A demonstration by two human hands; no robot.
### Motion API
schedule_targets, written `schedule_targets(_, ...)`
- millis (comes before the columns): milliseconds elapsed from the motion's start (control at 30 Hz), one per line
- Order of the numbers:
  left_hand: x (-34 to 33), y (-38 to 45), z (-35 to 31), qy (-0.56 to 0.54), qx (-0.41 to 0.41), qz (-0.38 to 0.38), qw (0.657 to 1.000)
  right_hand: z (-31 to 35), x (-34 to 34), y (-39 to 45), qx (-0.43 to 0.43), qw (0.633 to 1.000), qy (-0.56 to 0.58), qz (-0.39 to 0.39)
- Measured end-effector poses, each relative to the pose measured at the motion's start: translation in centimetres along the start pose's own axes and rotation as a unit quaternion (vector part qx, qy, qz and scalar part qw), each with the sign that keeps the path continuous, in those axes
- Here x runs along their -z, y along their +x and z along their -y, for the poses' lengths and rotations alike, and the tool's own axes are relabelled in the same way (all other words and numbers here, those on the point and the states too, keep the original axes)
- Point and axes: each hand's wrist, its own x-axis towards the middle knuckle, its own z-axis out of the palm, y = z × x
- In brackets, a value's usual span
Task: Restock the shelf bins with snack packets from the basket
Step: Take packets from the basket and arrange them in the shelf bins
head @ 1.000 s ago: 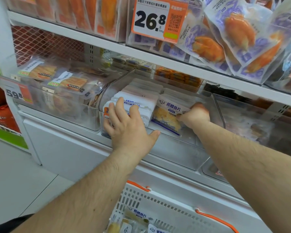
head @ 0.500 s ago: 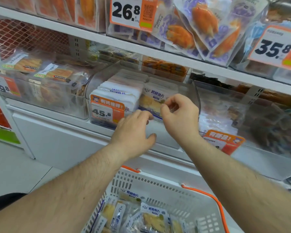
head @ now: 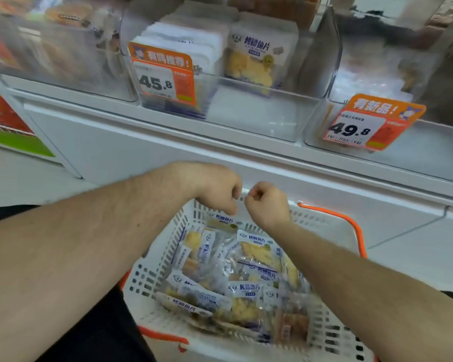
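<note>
The basket (head: pixel 332 333) is white with a slotted grid pattern and orange handles (head: pixel 357 232). The packets (head: pixel 249 273) are clear and white with purple-blue lettering over yellow contents. The bins (head: pixel 262 113) are clear. Both price tags (head: pixel 165 74) are orange and white with black numerals. The shelf (head: pixel 110 142) is white.

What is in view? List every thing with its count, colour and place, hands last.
basket: one, white with orange handles, below the shelf.
snack packets: many, clear with white-and-purple labels, piled in the basket.
middle bin: one, clear, on the shelf, packets standing at its back.
45.8 price tag: one, orange and white, on the middle bin's front.
49.8 price tag: one, orange and white, on the right bin.
left bin: one, clear, blurred contents.
left hand: fingers curled, holding nothing, above the basket.
right hand: fingers curled, holding nothing, beside the left.
</note>
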Motion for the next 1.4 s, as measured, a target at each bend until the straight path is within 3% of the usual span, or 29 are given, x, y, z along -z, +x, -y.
schedule_targets(133,-0.9,1.0,-0.3,0.022,-0.005,0.036,0.999,-4.2,-4.7,-2.2,-0.043,0.979,-0.089,0.18)
schedule_targets(333,-1.9,1.8,-0.5,0.046,-0.003,0.078,0.996,-7.0,-8.8,-5.1,-0.02,0.892,-0.181,0.415)
schedule_targets(533,-2.2,2.6,-0.3,0.055,0.008,0.097,0.994,-8.9,-10.1,-7.0,0.007,0.849,-0.225,0.477)
schedule_targets(667,-2.3,3.0,-0.3,0.057,0.013,0.101,0.993,-9.4,-10.3,-7.6,0.026,0.837,-0.264,0.479)
schedule_targets(1033,0.3,2.1,0.7,0.007,0.037,0.043,0.998,-4.1,-2.9,-0.5,0.038,0.889,-0.199,0.41)
schedule_targets(1233,2.4,0.7,2.7,-0.046,0.087,-0.002,0.995,-0.7,3.9,2.3,0.008,0.942,-0.084,0.323)
schedule_targets(1400,3.0,-0.5,3.1,-0.087,0.132,-0.062,0.985,2.1,7.2,2.4,-0.047,0.959,0.034,0.277)
